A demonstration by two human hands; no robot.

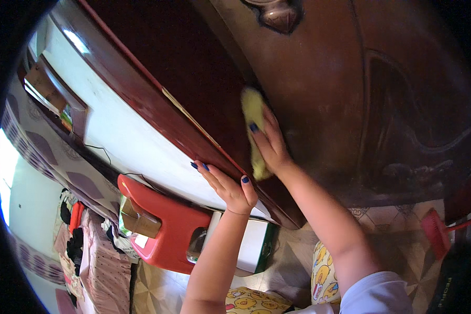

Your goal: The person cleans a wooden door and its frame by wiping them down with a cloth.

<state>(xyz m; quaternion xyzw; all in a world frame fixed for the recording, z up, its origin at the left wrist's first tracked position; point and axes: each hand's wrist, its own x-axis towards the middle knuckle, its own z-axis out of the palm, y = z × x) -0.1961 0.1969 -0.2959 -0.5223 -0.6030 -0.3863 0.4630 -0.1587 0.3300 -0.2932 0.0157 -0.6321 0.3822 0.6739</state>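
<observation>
A yellow cloth [252, 104] lies under my right hand [272, 147], which presses it flat to a dark red-brown wooden surface. That surface borders a brown door panel [322, 98] with raised moulding. The cloth's upper end is blurred. Lower and to the left, my left hand [231, 190] rests against the glossy reddish-brown wooden trim [153, 114], its thumb apart from the fingers and nothing held. A pale strip [190, 117] runs along the trim's edge. At the top, a carved ornament [278, 17] stands out from the panel.
A red plastic chair [168, 231] bearing a small cardboard box [139, 219] stands left of my left forearm. Beside it is a white-and-green box [255, 245]. Clothes lie on a pink dotted cover [102, 255]. A red brush head [435, 233] is at right, above the patterned floor [408, 274].
</observation>
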